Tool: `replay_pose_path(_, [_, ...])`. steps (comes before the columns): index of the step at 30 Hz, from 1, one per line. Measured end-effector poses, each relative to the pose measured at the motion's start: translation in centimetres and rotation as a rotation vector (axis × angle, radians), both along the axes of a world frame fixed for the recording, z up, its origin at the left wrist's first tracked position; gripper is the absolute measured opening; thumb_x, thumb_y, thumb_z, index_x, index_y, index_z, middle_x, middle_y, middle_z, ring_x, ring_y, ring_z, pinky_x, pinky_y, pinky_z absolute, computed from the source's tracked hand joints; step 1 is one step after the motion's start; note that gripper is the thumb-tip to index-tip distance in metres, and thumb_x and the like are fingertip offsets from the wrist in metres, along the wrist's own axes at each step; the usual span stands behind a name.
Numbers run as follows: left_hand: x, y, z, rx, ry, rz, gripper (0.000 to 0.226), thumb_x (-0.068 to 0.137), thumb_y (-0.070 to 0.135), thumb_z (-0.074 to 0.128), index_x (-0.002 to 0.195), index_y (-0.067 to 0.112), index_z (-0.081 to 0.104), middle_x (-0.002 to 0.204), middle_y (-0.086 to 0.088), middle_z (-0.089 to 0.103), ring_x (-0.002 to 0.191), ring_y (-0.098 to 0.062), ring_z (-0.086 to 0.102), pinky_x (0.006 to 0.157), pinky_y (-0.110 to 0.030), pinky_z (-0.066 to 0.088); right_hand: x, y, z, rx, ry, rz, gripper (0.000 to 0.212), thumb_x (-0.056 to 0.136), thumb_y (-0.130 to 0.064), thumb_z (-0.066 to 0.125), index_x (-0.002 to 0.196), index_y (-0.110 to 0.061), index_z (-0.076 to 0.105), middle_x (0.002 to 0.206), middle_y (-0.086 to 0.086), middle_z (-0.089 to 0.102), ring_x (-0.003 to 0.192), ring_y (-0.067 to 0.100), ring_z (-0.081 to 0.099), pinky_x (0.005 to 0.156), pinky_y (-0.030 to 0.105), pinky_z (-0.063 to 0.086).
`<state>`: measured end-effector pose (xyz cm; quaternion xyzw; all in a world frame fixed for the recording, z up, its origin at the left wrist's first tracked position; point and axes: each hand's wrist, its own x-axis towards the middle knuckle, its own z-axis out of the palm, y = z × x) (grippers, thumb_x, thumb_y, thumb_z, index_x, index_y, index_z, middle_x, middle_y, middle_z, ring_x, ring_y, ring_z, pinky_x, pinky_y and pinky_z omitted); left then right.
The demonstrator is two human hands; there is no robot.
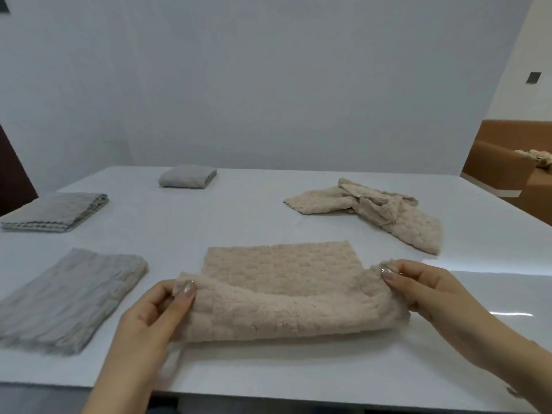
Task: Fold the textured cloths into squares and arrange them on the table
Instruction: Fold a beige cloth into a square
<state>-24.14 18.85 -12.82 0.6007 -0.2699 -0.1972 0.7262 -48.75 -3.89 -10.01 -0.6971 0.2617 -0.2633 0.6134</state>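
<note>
A beige textured cloth (280,282) lies in front of me on the white table (239,216). Its near edge is lifted and curled over toward the far edge. My left hand (155,318) pinches the lifted left corner between thumb and fingers. My right hand (424,288) pinches the lifted right corner the same way. A second beige cloth (376,210) lies crumpled and unfolded at the back right of the table.
Three grey cloths lie folded on the left: one flat rectangle (68,297) near me, one (56,212) behind it at the table's left edge, a small thick one (188,176) at the back. A brown sofa (507,168) with more beige cloth stands beyond the right side.
</note>
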Motion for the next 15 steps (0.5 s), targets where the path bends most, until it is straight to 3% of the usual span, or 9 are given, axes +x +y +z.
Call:
replay_pose_path(2, [-0.4, 0.7, -0.4, 0.070, -0.060, -0.002, 0.062, 0.046, 0.069, 0.080, 0.080, 0.018, 0.071, 0.075, -0.006, 0.072, 0.069, -0.016, 0.063, 0.058, -0.019, 0.049, -0.6, 0.1, 0.1, 0.011, 0.031, 0.034, 0.027, 0.079, -0.031, 0.071, 0.077, -0.005, 0.069, 0.072, 0.005, 0.066, 0.062, 0.008, 0.061, 0.056, 0.013, 0.047])
replay_pose_path(4, [-0.7, 0.9, -0.2, 0.106, -0.079, 0.002, 0.031, 0.069, 0.050, 0.075, 0.078, 0.021, 0.071, 0.072, -0.008, 0.071, 0.070, -0.020, 0.059, 0.061, -0.024, 0.045, -0.8, -0.1, 0.3, 0.003, 0.079, 0.059, 0.034, 0.069, -0.042, 0.075, 0.078, -0.009, 0.071, 0.075, 0.006, 0.069, 0.065, 0.010, 0.062, 0.056, 0.014, 0.048])
replay_pose_path(6, [-0.5, 0.5, 0.2, 0.153, -0.103, 0.024, 0.016, 0.073, 0.036, 0.064, 0.077, 0.023, 0.071, 0.073, -0.010, 0.071, 0.069, -0.021, 0.060, 0.067, -0.030, 0.045, -0.4, -0.6, 0.5, 0.012, 0.102, 0.027, 0.029, 0.076, -0.036, 0.073, 0.079, -0.008, 0.070, 0.073, 0.006, 0.067, 0.063, 0.010, 0.060, 0.053, 0.014, 0.047])
replay_pose_path(9, [0.5, -1.0, 0.9, 0.212, -0.132, 0.053, 0.013, 0.084, 0.029, 0.061, 0.078, 0.022, 0.071, 0.074, -0.006, 0.073, 0.067, -0.018, 0.067, 0.066, -0.030, 0.051, 1.2, -2.0, 0.7, 0.020, 0.109, -0.053, 0.021, 0.086, -0.026, 0.060, 0.074, -0.010, 0.064, 0.062, -0.001, 0.056, 0.051, 0.004, 0.051, 0.048, 0.013, 0.042])
replay_pose_path(13, [2.8, -3.7, 0.8, 0.366, -0.256, 0.102, 0.018, 0.090, 0.031, 0.060, 0.080, 0.018, 0.067, 0.071, -0.002, 0.072, 0.058, -0.019, 0.063, 0.054, -0.028, 0.046, 3.4, -4.4, 0.5, -0.060, 0.211, -0.093, 0.023, 0.086, -0.028, 0.065, 0.079, -0.006, 0.063, 0.071, 0.009, 0.055, 0.064, 0.019, 0.053, 0.062, 0.030, 0.044])
replay_pose_path(15, [4.0, -4.7, 0.2, 0.435, -0.307, 0.133, 0.019, 0.090, 0.034, 0.061, 0.078, 0.020, 0.066, 0.069, 0.000, 0.071, 0.052, -0.014, 0.055, 0.049, -0.026, 0.041, 4.4, -5.4, 0.2, -0.086, 0.269, -0.092, 0.024, 0.087, -0.029, 0.065, 0.073, -0.009, 0.063, 0.065, 0.007, 0.053, 0.056, 0.016, 0.050, 0.053, 0.027, 0.042])
